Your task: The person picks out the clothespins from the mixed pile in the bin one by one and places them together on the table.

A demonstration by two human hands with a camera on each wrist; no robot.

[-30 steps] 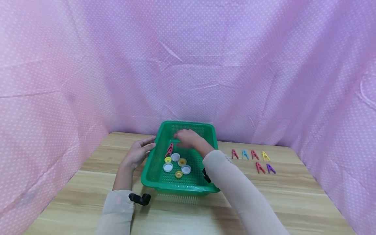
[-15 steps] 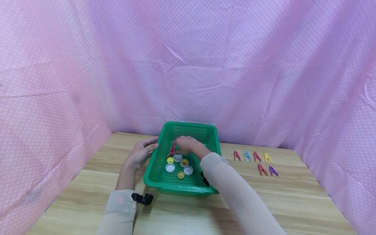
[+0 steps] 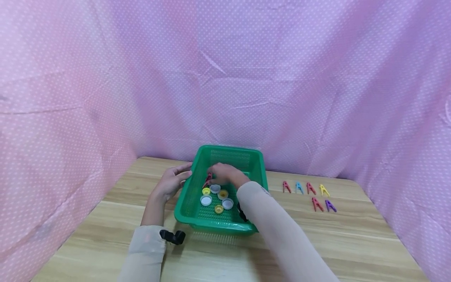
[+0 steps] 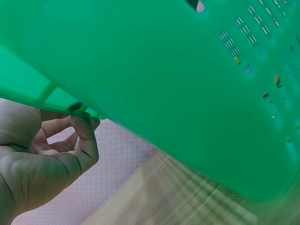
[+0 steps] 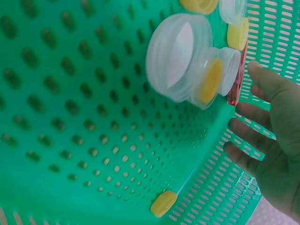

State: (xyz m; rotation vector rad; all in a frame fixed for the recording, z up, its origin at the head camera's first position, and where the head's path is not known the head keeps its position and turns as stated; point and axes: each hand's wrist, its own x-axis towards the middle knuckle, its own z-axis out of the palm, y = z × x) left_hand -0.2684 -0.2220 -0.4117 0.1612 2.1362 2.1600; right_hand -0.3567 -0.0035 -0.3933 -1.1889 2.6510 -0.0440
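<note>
My left hand [image 3: 170, 183] grips the left rim of a green plastic basket [image 3: 220, 226]. In the left wrist view its thumb and fingers close on the rim. My right hand [image 3: 225, 174] reaches down inside the basket, by a red clothespin [image 3: 208, 179] at the left wall. In the right wrist view that red clothespin [image 5: 236, 86] lies right at the thumb and index fingertips, and the other fingers are spread. Bottle caps lie on the basket floor near the hand, among them a white cap [image 3: 206, 200] and a yellow cap [image 3: 219, 209].
On the wooden table [image 3: 352, 235], right of the basket, several clothespins lie in two rows, including a blue one [image 3: 299, 188], a yellow one [image 3: 324, 190] and a purple one [image 3: 330, 205]. A pink dotted curtain [image 3: 246, 78] hangs behind the table.
My right hand has come down and in toward the red clothespin by the left wall. The left hand keeps its hold on the rim. The whole head view has shifted slightly.
</note>
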